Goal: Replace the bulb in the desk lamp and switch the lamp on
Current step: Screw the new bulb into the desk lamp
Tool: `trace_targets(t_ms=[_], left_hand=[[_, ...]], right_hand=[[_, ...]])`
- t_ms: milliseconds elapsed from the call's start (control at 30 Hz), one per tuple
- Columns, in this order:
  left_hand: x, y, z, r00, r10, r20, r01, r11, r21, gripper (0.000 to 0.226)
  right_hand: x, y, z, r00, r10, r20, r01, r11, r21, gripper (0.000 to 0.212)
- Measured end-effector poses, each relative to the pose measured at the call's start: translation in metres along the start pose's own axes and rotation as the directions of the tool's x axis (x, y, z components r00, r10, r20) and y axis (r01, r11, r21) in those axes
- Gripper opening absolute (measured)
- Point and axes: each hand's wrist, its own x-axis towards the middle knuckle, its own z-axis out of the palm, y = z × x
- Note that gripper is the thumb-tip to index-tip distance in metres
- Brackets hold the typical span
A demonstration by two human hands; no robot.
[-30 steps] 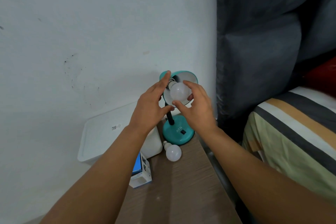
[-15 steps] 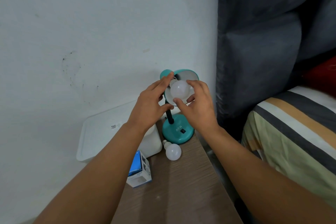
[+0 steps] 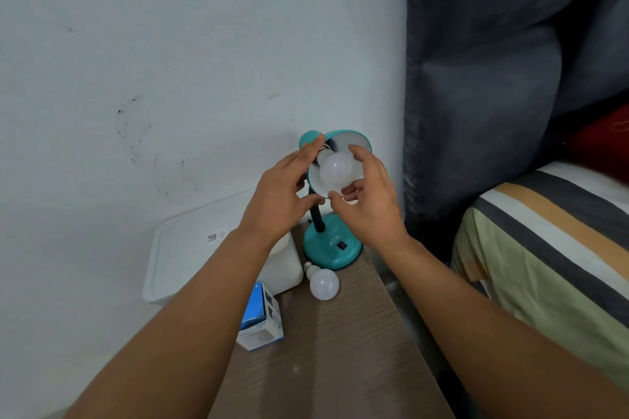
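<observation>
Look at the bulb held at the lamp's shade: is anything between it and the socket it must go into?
Nothing visible blocks it. The bulb sits inside the teal shade, its neck already at the socket. The right hand grips its globe; the left hand holds the shade's edge, beside the socket. The spare bulb lies on the desk, below.

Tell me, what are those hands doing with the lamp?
A person is fitting a bulb into the teal lamp on the table. The left hand steadies the shade, and the right hand grips the bulb at the socket. Another bulb lies on the table by the lamp's base, next to a small box. The lamp is not lit.
</observation>
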Motion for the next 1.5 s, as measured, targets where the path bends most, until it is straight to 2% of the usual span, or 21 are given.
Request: trace_targets(t_ms=[67, 133, 233, 400, 533, 700, 800, 900, 1067, 1200, 1267, 1367, 1500], left_hand=[[-0.001, 0.000, 0.000, 1.000, 0.001, 0.001, -0.001, 1.000, -0.003, 0.105], [-0.001, 0.001, 0.000, 1.000, -0.002, 0.003, 0.002, 1.000, -0.005, 0.105], [-0.001, 0.001, 0.000, 1.000, -0.002, 0.000, 0.002, 1.000, 0.011, 0.104], [0.000, 0.003, -0.001, 1.000, 0.001, 0.002, -0.001, 1.000, 0.017, 0.102], [0.000, 0.003, -0.001, 1.000, -0.009, -0.001, 0.009, 1.000, 0.007, 0.101], [0.000, 0.004, -0.001, 1.000, -0.009, 0.001, 0.009, 1.000, -0.008, 0.104], [-0.001, 0.003, -0.001, 1.000, -0.006, 0.000, 0.006, 1.000, 0.000, 0.101], [-0.001, 0.004, -0.001, 1.000, 0.003, -0.001, -0.003, 1.000, 0.004, 0.100], [-0.001, 0.003, -0.001, 1.000, 0.005, 0.004, -0.005, 1.000, 0.018, 0.102], [0.000, 0.003, 0.000, 1.000, 0.007, -0.003, -0.007, 1.000, 0.022, 0.098], [-0.001, 0.003, 0.001, 1.000, 0.008, -0.006, -0.008, 1.000, 0.028, 0.100], [-0.001, 0.002, 0.001, 1.000, 0.007, -0.002, -0.007, 1.000, 0.026, 0.103], [-0.002, 0.001, 0.000, 1.000, 0.010, -0.003, -0.010, 0.999, 0.037, 0.102]], right_hand=[[0.000, 0.001, -0.002, 1.000, -0.018, -0.003, 0.018, 1.000, -0.016, 0.063], [0.002, 0.000, -0.002, 0.999, 0.022, -0.041, -0.025, 0.998, -0.064, 0.058], [0.004, -0.003, 0.000, 0.993, 0.089, -0.080, -0.096, 0.992, -0.079, 0.064], [0.003, -0.004, 0.001, 0.999, -0.030, -0.029, 0.029, 0.999, -0.016, 0.061], [0.003, -0.004, 0.000, 0.999, -0.035, 0.000, 0.035, 0.999, 0.006, 0.066], [0.006, -0.006, 0.000, 0.990, 0.112, -0.083, -0.117, 0.991, -0.062, 0.063], [0.005, -0.008, 0.001, 0.995, 0.059, -0.077, -0.062, 0.997, -0.046, 0.070], [0.005, -0.008, 0.001, 0.999, -0.004, -0.041, 0.002, 0.998, -0.061, 0.061], [0.011, -0.009, 0.004, 0.972, 0.230, -0.057, -0.228, 0.973, 0.032, 0.058], [0.005, -0.010, 0.002, 0.977, 0.214, -0.003, -0.214, 0.974, 0.081, 0.070], [0.002, -0.009, 0.000, 0.983, 0.181, 0.019, -0.182, 0.980, 0.084, 0.068], [0.003, -0.011, 0.000, 0.983, 0.182, -0.041, -0.181, 0.983, 0.018, 0.058], [0.005, -0.014, 0.002, 0.972, 0.217, -0.092, -0.223, 0.973, -0.064, 0.064]])
